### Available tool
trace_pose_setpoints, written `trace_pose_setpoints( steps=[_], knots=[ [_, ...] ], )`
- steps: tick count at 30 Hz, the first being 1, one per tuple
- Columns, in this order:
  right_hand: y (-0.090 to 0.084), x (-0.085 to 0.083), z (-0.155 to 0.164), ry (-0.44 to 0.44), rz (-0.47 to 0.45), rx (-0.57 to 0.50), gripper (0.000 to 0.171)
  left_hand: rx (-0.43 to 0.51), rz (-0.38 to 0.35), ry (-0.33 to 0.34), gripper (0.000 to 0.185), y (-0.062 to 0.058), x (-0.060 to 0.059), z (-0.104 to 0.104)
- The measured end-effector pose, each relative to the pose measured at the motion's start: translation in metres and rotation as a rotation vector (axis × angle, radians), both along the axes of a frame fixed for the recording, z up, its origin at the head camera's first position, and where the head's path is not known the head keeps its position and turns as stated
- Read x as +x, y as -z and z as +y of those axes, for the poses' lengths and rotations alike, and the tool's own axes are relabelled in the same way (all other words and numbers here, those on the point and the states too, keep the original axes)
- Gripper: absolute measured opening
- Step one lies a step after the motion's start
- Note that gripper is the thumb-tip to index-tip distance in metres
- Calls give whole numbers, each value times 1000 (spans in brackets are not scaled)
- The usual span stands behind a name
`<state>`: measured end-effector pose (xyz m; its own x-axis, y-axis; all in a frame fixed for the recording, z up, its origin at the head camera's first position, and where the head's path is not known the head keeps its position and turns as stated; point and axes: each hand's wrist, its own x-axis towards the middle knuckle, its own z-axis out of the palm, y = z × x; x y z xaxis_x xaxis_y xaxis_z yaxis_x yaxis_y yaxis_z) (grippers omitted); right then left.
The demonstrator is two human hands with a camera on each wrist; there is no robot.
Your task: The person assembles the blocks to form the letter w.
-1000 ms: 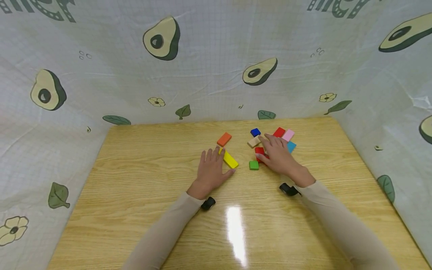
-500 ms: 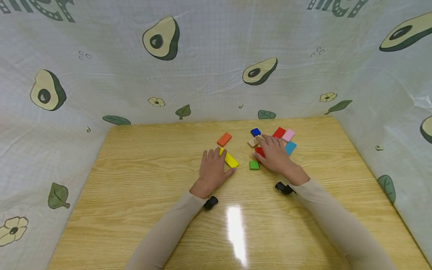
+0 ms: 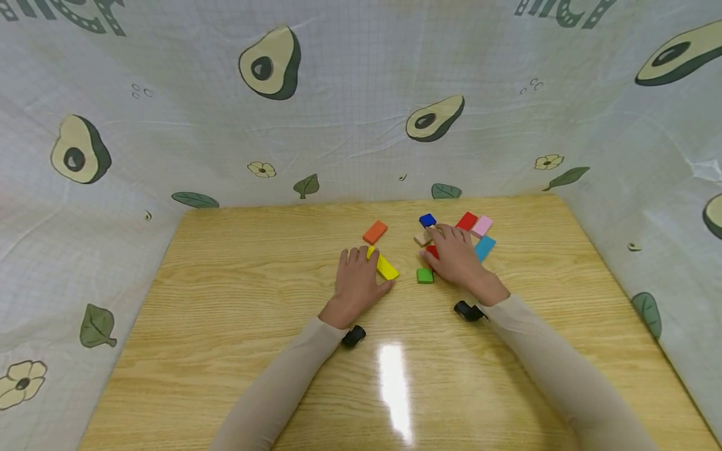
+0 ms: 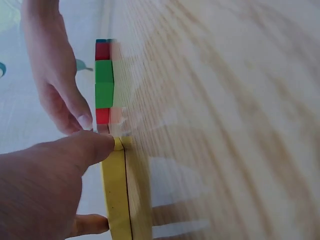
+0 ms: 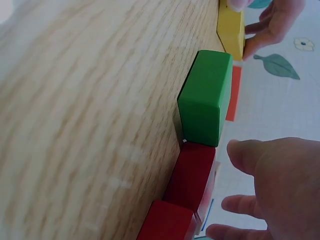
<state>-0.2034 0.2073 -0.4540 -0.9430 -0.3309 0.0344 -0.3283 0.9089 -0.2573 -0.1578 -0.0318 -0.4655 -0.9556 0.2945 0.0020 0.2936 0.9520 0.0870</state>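
Observation:
My left hand lies along the left side of a yellow block, its thumb at the near end and a curled finger against the far part. In the left wrist view, the thumb meets that block's end. My right hand is over the cluster of blocks, palm down, with nothing gripped. Beneath it a red block is partly covered. A green block sits just in front of its thumb. In the right wrist view, the thumb and loosely bent fingers are beside a red block, apart from it.
An orange block lies beyond the yellow one. Around the right hand are a blue block, a beige block, another red block, a pink block and a light blue block. A printed curtain borders the table.
My right hand has shifted left over the cluster, uncovering more of the light blue block and covering more red. My left hand has edged right, closer to the yellow block, its fingers bending more.

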Motion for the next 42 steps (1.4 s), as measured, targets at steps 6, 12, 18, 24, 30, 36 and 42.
trace_pose_setpoints(
  steps=[6,12,18,24,30,36,42],
  knots=[
    [2,-4,-4,13,11,11,53,23,0,-8,80,1,-2,-3],
    [2,-6,-6,30,25,12,53,46,17,0,78,2,-1,-10],
    [2,-7,-7,40,25,16,54,51,20,-3,77,1,3,-21],
    [1,-10,-8,47,27,14,51,51,32,-27,75,2,8,-38],
    [0,-10,-9,56,26,20,51,93,23,-58,75,2,16,-59],
    [0,-11,-10,55,29,28,51,140,37,-82,73,-1,26,-82],
    [0,-10,-10,55,31,31,50,157,62,-93,74,-4,35,-104]
  ],
)
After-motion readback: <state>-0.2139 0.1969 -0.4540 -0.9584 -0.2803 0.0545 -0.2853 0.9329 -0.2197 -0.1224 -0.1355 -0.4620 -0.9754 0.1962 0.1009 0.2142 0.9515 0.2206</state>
